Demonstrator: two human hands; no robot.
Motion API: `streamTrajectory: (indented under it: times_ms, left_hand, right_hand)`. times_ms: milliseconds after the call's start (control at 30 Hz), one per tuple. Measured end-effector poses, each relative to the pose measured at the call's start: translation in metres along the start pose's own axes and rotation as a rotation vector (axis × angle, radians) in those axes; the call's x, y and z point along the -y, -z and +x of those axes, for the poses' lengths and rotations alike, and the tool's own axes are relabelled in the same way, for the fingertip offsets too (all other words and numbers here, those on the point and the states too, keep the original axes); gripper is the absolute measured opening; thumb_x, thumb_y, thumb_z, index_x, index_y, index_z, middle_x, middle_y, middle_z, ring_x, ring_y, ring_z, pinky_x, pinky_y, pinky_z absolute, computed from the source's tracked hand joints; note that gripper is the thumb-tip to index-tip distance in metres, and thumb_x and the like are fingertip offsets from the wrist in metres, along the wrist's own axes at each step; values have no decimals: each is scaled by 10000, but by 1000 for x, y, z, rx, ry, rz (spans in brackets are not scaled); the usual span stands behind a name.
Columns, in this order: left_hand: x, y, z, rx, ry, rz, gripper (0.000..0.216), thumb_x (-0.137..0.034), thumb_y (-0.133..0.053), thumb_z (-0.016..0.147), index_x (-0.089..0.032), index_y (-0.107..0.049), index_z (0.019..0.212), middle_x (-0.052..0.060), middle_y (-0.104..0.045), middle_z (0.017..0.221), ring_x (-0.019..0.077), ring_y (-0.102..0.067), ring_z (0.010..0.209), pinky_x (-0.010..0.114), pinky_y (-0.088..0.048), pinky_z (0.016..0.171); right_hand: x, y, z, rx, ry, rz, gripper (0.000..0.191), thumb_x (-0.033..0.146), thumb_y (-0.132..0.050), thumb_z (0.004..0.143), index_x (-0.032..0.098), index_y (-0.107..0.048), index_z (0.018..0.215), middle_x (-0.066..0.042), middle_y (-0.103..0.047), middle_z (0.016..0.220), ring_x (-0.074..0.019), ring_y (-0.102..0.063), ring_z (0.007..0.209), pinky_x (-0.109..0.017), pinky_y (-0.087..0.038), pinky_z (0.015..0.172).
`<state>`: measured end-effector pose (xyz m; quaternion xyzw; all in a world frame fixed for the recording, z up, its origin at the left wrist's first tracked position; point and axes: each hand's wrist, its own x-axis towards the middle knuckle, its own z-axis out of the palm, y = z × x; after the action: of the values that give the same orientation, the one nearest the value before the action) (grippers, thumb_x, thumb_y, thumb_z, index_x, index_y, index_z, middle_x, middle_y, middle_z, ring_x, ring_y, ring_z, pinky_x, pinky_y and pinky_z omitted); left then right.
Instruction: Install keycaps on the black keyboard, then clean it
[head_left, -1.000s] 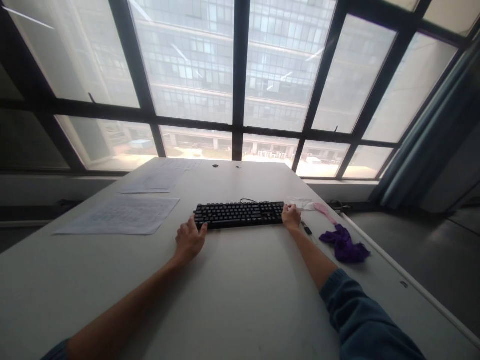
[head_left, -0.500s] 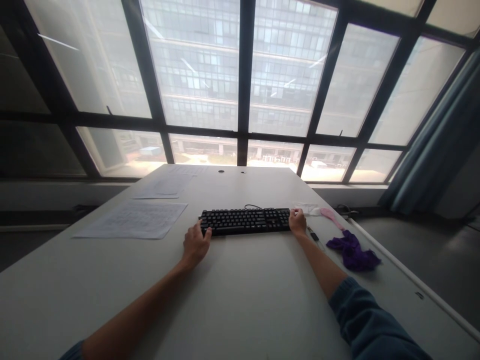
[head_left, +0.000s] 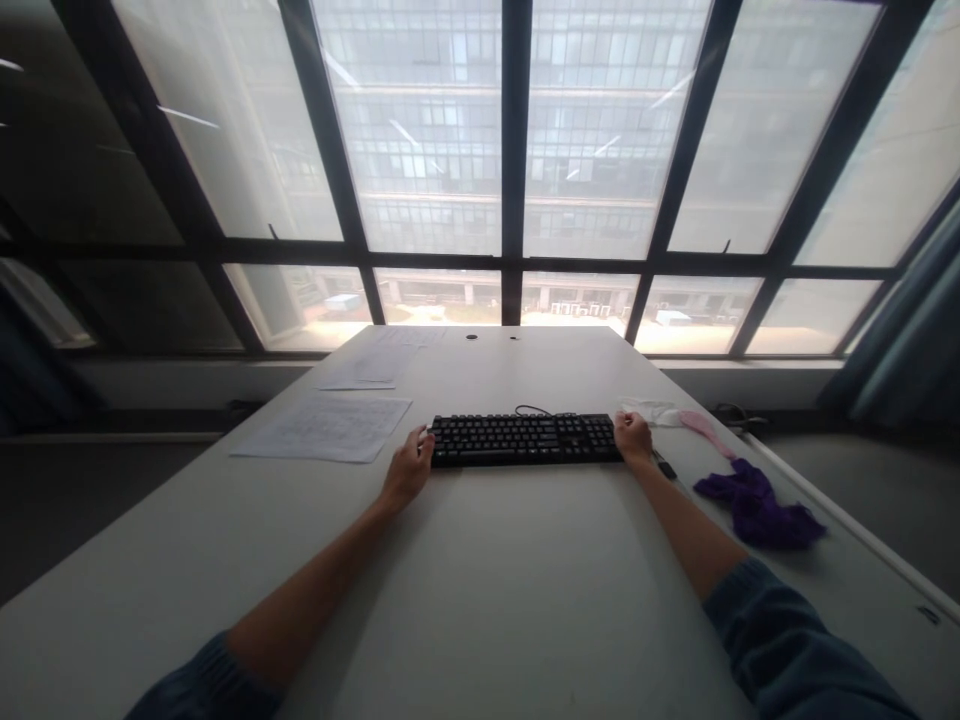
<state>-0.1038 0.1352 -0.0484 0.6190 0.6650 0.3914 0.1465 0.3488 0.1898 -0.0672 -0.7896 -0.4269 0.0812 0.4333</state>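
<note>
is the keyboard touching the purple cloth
Apart: the head view shows the right forearm and white tabletop between the keyboard and the purple cloth.

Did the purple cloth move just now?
No. The purple cloth lies in the same place beside the table's right edge; everything in the picture shifted together because the camera turned.

1. One left hand (head_left: 407, 468), one right hand (head_left: 634, 437) showed.
2. There was one keyboard (head_left: 525, 440).
3. At least two papers (head_left: 326, 428) lay near the left edge of the table (head_left: 487, 590).
4. One purple cloth (head_left: 766, 510) lay by the right edge.
</note>
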Motion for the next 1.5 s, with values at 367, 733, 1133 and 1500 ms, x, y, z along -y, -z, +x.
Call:
streamTrajectory:
  times_ms: [367, 733, 1133, 1500]
  left_hand:
    - [12, 1, -1, -141, 26, 23, 423, -439, -381, 965, -122, -614, 1119, 169, -691, 1080, 277, -661, 1039, 428, -520, 943]
    - [16, -7, 2, -139, 29, 138, 425, -418, -424, 979, -123, -573, 1246, 196, -669, 1149, 322, -601, 1165, 493, -446, 1028]
    - [12, -8, -1, -106, -6, 159, 399, -359, -425, 999, -148, -550, 1314, 165, -652, 1320, 312, -599, 1240, 476, -411, 1084]
    - [13, -5, -1, -100, 0, 143, 426, -374, -440, 996, -148, -543, 1342, 164, -659, 1310, 297, -596, 1248, 456, -440, 1065]
  right_hand:
    - [-14, -6, 1, 6, 48, 129, 393, 460, -465, 857, 153, -710, 841, -110, -714, 684, -271, -654, 713, -329, -459, 672]
    - [-15, -6, 2, 25, 45, 171, 345, 357, -461, 863, 127, -718, 878, -97, -708, 636, -264, -665, 674, -324, -469, 669]
    - [-18, -9, 5, 39, 63, 193, 365, 355, -455, 829, 133, -740, 874, -89, -716, 637, -266, -679, 687, -323, -481, 661]
    - [-15, -7, 3, 42, 53, 205, 405, 359, -451, 803, 110, -757, 893, -111, -732, 652, -269, -676, 669, -328, -476, 637]
